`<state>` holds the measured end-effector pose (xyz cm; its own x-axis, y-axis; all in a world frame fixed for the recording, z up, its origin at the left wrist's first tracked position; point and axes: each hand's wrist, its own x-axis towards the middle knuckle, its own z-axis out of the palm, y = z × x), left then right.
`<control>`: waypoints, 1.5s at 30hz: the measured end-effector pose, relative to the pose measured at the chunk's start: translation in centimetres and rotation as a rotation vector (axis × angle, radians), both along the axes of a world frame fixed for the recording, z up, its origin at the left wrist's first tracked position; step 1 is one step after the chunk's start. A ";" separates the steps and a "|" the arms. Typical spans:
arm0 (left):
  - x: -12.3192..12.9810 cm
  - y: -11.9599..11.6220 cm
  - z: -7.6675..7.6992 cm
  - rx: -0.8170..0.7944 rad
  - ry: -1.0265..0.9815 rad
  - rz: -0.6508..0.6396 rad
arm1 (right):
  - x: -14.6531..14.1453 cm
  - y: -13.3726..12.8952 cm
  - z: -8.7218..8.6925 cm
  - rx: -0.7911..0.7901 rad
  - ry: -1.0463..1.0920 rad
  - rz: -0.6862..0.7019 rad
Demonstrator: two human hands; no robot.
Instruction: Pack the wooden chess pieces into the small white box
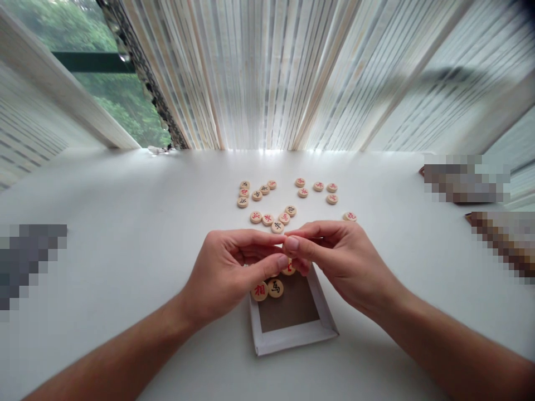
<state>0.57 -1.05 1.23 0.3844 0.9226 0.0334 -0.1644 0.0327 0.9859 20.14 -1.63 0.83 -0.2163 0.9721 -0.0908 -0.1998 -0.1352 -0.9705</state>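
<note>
My left hand and my right hand meet at the fingertips above a shallow white box with a brown bottom. Both are closed in a pinch, thumbs toward forefingers; whatever they may hold between them is hidden by the fingers. Inside the box, under my left hand, lie xiangqi pieces: a red-marked one beside a black-marked one. Another red-marked xiangqi piece shows partly beneath my fingers. The far part of the box is covered by my hands.
Loose xiangqi pieces lie on the white table beyond the box, including a near cluster, a back left group and a back right group. Blurred-out objects stand left and right. Curtains hang behind.
</note>
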 end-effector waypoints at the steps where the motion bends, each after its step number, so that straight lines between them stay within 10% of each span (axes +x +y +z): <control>1: 0.0 0.0 -0.1 -0.007 -0.009 0.005 | 0.0 0.0 0.1 0.009 0.001 0.006; 45: -0.1 0.4 -0.4 -0.095 -0.127 0.014 | -0.2 0.1 -0.1 -0.009 0.128 0.030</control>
